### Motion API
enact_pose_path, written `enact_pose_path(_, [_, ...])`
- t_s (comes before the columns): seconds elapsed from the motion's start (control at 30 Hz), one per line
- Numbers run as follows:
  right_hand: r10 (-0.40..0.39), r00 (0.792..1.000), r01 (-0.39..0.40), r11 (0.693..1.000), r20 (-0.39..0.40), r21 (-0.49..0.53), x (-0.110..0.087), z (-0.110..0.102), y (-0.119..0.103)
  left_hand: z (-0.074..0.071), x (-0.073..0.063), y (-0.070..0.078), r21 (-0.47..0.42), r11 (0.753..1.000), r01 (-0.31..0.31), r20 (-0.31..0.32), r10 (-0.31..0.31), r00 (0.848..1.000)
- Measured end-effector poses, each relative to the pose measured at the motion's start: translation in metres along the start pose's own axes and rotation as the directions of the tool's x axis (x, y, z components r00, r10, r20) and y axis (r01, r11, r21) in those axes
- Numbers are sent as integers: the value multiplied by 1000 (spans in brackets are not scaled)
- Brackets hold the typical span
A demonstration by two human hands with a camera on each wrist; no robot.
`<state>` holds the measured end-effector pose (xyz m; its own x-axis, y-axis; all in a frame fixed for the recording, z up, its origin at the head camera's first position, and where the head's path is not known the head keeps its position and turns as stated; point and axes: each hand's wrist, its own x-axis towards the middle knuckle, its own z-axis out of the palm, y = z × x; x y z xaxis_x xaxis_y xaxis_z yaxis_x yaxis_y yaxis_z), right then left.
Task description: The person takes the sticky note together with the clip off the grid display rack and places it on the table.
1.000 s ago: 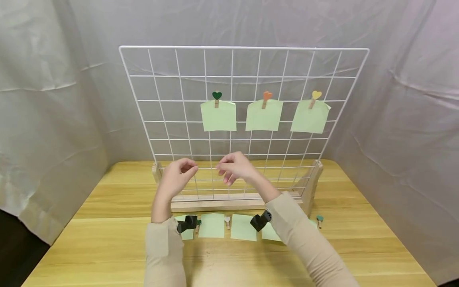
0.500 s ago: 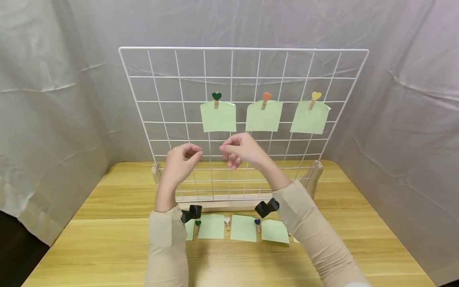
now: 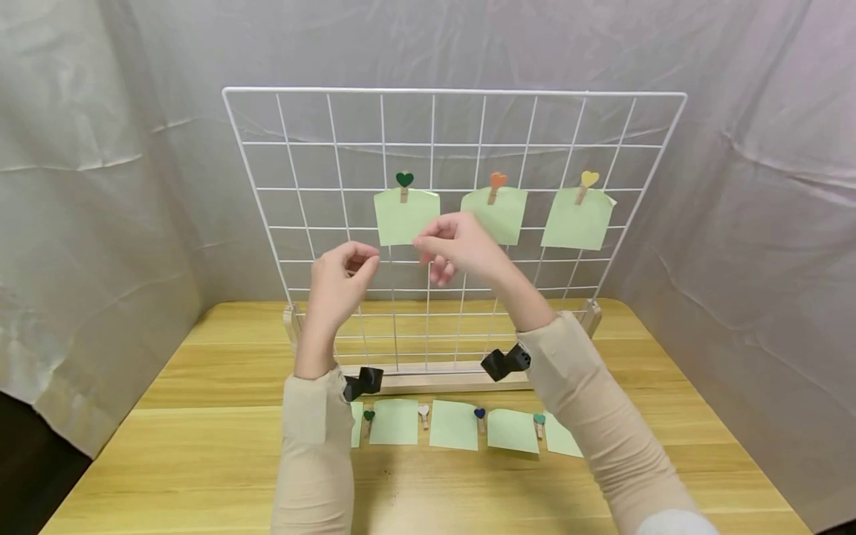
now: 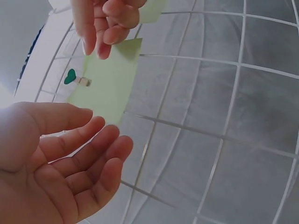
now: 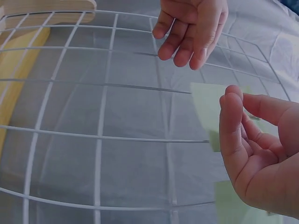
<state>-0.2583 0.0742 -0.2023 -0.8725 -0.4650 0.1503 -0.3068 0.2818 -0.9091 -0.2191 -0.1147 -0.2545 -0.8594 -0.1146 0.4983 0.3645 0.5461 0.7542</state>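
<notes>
Both hands are raised in front of a white wire grid [image 3: 361, 165], holding nothing that shows. My left hand [image 3: 337, 286] has gently bent fingers, with the thumb apart from them in the left wrist view. Slightly higher, my right hand [image 3: 464, 245] overlaps the lower part of a pale green paper note [image 3: 504, 215] in the head view; its thumb and forefinger come close together in the right wrist view. That note hangs from an orange heart clothespin [image 3: 495, 187]. To its left is a note [image 4: 112, 70] under a dark green heart clothespin [image 4: 74, 78].
At the right, a yellow heart clothespin [image 3: 585, 186] holds another note [image 3: 578, 219]. The grid stands in a wooden base [image 3: 428, 382]. Before it, several green notes [image 3: 454, 426] lie in a row on the wooden table [image 3: 221, 461], with heart clothespins [image 3: 423, 416] between them.
Both hands have risen along the grid, the right one higher and now overlapping the middle note. The hanging notes and clothespins stay where they were.
</notes>
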Motion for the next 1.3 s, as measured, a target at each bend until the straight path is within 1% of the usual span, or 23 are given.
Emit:
enact_pose_path(0.13, [-26,999,26,1000,-22,10,1,-4,-10,-1,3,6,-15,1000,-10,-39,9,999])
enact_pose_path(0.33, [-48,997,50,999,-56,22,3,-8,-21,-2,6,13,-13,1000,-8,-63,7,998])
enact_pose_path(0.57, [-83,986,79,996,-142,-35,4,-11,-33,-2,11,17,-44,999,-30,-127,25,992])
enact_pose_path(0.77, [-134,972,117,988,-194,-97,9,-11,-41,0,15,23,-88,995,-55,-200,37,979])
enact_pose_path(0.9, [-167,965,138,979,-201,-152,11,-10,-45,2,18,24,-118,990,-71,-233,42,972])
enact_pose_path(1.1, [-218,957,174,960,-192,-218,14,-6,-49,6,19,26,-161,985,-67,-245,26,969])
enact_pose_path(1.2, [-226,956,180,955,-189,-235,15,-5,-50,8,20,28,-159,984,-81,-263,37,964])
enact_pose_path(1.3, [-216,959,169,956,-183,-241,16,-4,-50,10,20,29,-154,984,-95,-277,50,960])
